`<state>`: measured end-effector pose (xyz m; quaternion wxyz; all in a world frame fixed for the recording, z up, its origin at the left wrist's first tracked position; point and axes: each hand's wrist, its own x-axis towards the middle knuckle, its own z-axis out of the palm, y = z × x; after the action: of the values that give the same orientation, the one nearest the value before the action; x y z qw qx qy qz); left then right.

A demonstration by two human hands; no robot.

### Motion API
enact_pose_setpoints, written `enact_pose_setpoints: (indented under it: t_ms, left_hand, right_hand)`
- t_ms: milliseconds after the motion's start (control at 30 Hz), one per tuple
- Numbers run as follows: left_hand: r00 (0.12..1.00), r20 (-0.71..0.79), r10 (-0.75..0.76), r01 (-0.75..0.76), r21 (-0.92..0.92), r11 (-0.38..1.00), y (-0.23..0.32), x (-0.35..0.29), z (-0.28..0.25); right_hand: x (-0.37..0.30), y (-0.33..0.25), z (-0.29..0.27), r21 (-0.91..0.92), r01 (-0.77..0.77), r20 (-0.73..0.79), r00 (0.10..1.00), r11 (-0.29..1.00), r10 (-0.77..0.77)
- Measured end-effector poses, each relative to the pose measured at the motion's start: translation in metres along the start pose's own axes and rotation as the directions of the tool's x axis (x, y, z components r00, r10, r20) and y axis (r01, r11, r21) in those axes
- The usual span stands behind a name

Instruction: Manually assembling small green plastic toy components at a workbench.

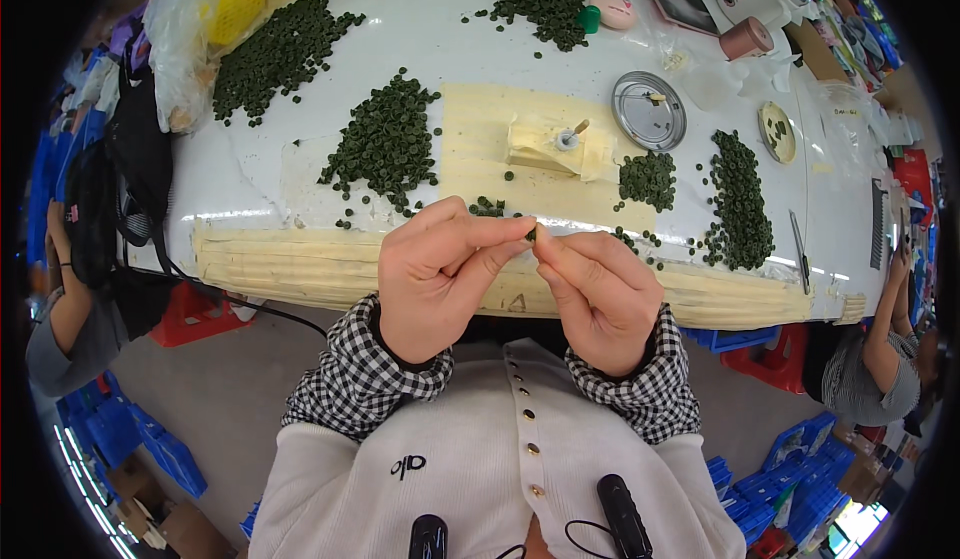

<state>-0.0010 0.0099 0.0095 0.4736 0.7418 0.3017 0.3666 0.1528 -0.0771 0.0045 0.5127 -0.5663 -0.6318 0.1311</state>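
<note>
My left hand (430, 269) and my right hand (607, 294) meet over the table's front edge, thumb and forefinger of each pinched together. A small dark green round piece (531, 234) shows between the fingertips, mostly hidden, and the left fingers grip it. The right fingertips touch at the same spot; what they hold is too small to make out. Just beyond my hands lie a few loose green pieces (487, 206). Farther back, a block wrapped in pale yellow tape (540, 149) carries a small grey round fitting (567, 140) with a thin stick in it.
Piles of green pieces lie at the left (385, 144), far left (275, 54), back (540, 9) and right (738, 199). A round metal lid (648, 111), a small dish (777, 131) and a thin tool (800, 249) are on the right. Other people sit at both sides.
</note>
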Motion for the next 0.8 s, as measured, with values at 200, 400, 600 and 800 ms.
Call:
enact_pose_setpoints:
  t_ms: [200,400,600,800]
  left_hand:
    - [1.0,-0.01,-0.01,0.01,-0.039,0.999,-0.0022,0.0022,-0.0016]
    - [0.994,-0.023,-0.104,0.1,-0.146,0.984,-0.0013,0.0017,-0.0012]
    - [0.999,-0.032,-0.017,0.014,-0.079,0.997,-0.0068,0.0016,-0.0024]
    - [0.999,-0.05,0.005,-0.007,-0.052,0.999,-0.004,0.0014,-0.0015]
  right_hand:
    - [-0.0013,-0.0007,0.0024,0.041,-0.048,-0.02,0.999,0.998,0.048]
    - [-0.0002,0.0002,0.0018,0.047,-0.034,-0.009,0.999,0.998,0.034]
    - [0.0004,-0.0006,0.0005,0.06,-0.042,0.006,0.999,0.997,0.042]
    - [-0.0004,0.0016,0.0004,0.086,-0.049,0.021,0.999,0.995,0.048]
